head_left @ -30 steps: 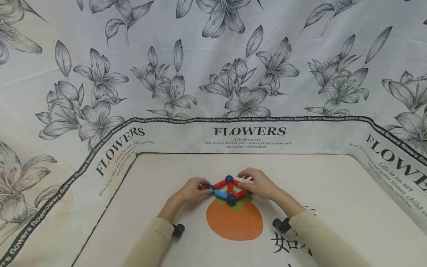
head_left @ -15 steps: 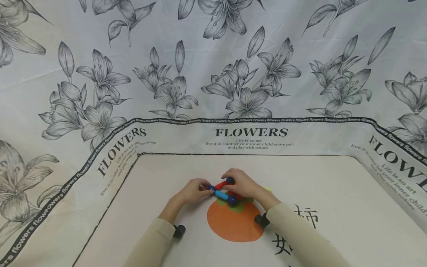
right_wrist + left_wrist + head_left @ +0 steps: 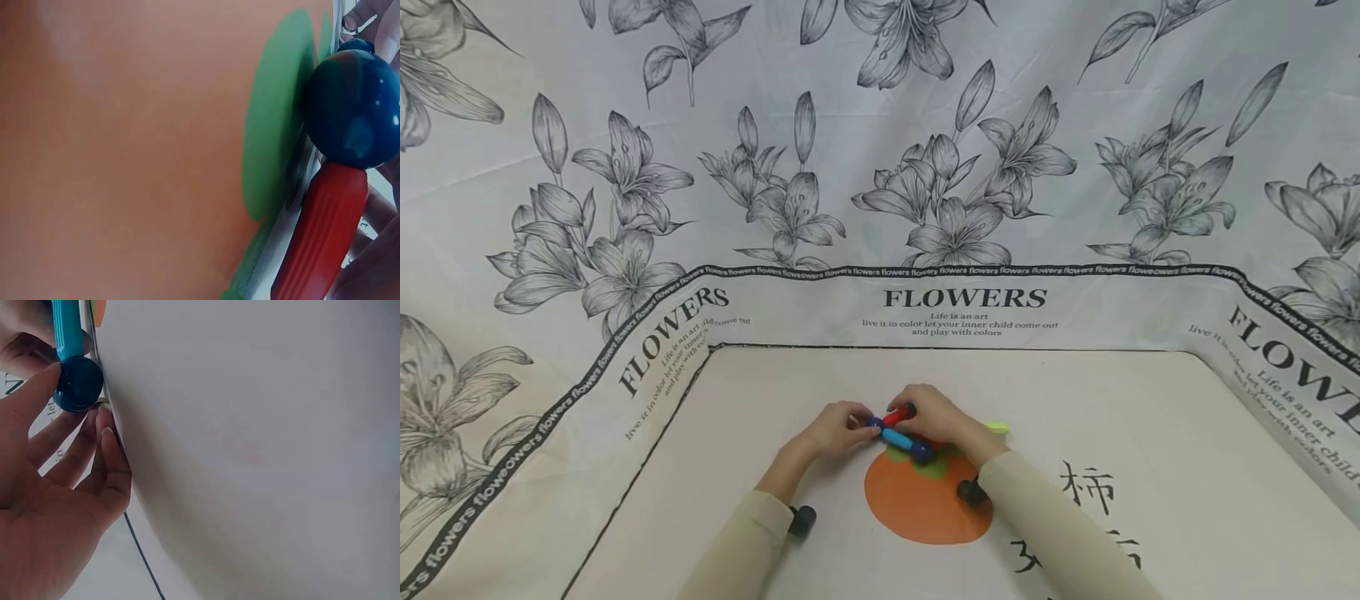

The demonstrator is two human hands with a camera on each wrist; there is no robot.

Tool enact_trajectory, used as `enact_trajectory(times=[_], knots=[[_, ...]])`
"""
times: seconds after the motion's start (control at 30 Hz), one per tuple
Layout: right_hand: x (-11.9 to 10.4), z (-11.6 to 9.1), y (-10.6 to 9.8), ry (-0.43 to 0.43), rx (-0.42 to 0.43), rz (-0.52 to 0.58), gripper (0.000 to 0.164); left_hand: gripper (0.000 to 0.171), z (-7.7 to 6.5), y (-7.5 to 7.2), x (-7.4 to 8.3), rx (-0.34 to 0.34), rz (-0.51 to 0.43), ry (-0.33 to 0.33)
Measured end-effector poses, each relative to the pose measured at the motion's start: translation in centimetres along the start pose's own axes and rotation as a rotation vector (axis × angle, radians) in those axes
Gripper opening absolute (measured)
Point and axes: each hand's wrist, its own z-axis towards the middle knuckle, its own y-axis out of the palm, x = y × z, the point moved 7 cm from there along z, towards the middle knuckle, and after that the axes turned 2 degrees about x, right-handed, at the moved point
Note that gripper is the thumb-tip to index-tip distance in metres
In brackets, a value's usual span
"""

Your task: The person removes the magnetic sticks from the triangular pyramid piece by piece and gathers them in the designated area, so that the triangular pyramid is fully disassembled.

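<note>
Over the worktop (image 3: 1150, 408), the left hand (image 3: 833, 429) pinches 1 dark-blue ball (image 3: 876, 426); from it a blue rod (image 3: 897, 439) slopes rightward, nearer the person, to a 2nd ball (image 3: 921, 451). The right hand (image 3: 931, 412) touches a red rod (image 3: 896, 415); whether it grips, I cannot tell. The right wrist view shows a grooved red bar (image 3: 322, 234), cut off below.

In the right wrist view, smooth, glossy plastic is suggested by highlights on the dark blue ball (image 3: 353, 109) at right; the red rod (image 3: 322, 231) below is grooved, as is the light-blue rod (image 3: 67, 328), upper left in the left wrist view. Across the head view's top, the backdrop (image 3: 1045, 50) is made of creased, matt cloth.
</note>
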Motion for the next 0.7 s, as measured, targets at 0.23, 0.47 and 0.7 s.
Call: enact_trajectory(times=[0.23,0.47,0.7], knots=[[0.19,0.42,0.31,0.033,0.014,-0.038,0.015,0.028,0.14,0.12,-0.26,0.006,-0.004,-0.018],[0.38,0.49,0.42,0.087,0.039,-0.049,0.015,0.025,-0.09,0.31,-0.28,-0.017,-0.030,-0.013],[0.51,0.45,0.10,0.092,0.066,-0.050,0.017,0.026,-0.19,0.70,-0.15,-0.036,-0.023,-0.015]])
